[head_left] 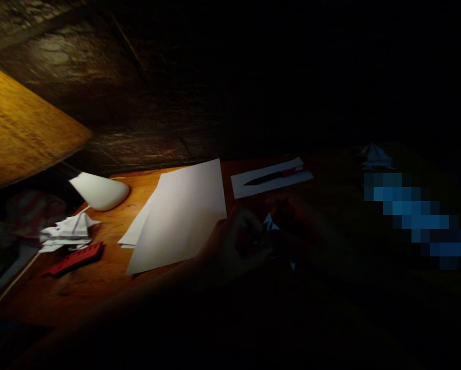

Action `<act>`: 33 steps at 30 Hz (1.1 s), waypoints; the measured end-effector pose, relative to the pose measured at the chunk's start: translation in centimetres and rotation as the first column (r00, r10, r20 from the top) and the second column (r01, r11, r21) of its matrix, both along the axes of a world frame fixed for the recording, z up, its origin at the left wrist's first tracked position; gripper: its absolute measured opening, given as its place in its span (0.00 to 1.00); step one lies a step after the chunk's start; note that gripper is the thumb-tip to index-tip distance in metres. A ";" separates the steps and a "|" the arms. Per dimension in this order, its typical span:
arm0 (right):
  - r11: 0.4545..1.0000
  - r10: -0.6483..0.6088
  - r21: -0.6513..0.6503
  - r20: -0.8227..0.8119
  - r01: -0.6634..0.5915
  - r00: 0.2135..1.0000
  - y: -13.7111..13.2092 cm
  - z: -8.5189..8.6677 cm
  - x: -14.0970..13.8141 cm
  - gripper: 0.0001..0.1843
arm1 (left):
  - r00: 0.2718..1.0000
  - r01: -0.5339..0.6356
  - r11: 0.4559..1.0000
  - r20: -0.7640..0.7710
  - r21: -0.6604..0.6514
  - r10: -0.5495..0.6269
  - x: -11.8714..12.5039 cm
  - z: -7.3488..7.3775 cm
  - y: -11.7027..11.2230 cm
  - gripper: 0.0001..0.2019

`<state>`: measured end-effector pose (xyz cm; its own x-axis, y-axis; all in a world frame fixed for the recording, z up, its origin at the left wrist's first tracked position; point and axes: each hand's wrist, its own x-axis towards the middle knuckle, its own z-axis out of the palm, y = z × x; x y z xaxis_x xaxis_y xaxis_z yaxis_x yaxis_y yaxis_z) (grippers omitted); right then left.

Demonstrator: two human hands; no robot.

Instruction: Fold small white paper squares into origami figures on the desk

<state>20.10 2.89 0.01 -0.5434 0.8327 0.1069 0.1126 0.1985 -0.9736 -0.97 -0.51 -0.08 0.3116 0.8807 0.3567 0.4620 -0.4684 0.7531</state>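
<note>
In dim light, a small folded piece of white paper [269,223] is between my two hands. My left hand [232,244] has its fingers curled and pressed around the paper's left side. My right hand [297,218] pinches the same paper from the right, much of it lost in shadow. A lower corner of the paper pokes out beneath the fingers. Just left of my left hand lie large white sheets of paper [184,216], overlapping. Beyond the hands, a knife [271,177] with a dark blade and red handle rests on a paper strip [240,187].
At the left stand a white lamp base [101,191] and its yellow lit shade [25,128], with a cord [16,282]. Nearby are a folded paper figure [70,231] and a red ridged object [76,259]. Another paper figure [376,156] sits far right. A dark wall [157,103] rises behind the wooden table [118,275].
</note>
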 end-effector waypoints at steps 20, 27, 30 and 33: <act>0.989 -0.146 0.026 0.013 0.145 0.989 0.2 0.5 -0.2 0.16 | 0.998 0.051 0.945 -0.019 -0.324 -0.061 -0.1 0.5 0.8 0.08; 0.985 -0.169 0.050 0.164 0.163 0.972 0.5 0.7 0.1 0.10 | 0.998 0.060 0.942 0.019 -0.330 -0.057 -0.3 0.3 1.0 0.08; 0.989 -0.145 0.035 0.168 0.142 0.975 0.5 0.7 0.1 0.10 | 0.999 0.042 0.938 0.025 -0.345 -0.035 -0.3 0.2 0.9 0.09; 0.988 -0.157 0.021 0.163 0.156 0.974 0.4 0.5 0.1 0.10 | 0.999 0.041 0.930 0.033 -0.365 -0.031 -0.3 0.0 0.8 0.09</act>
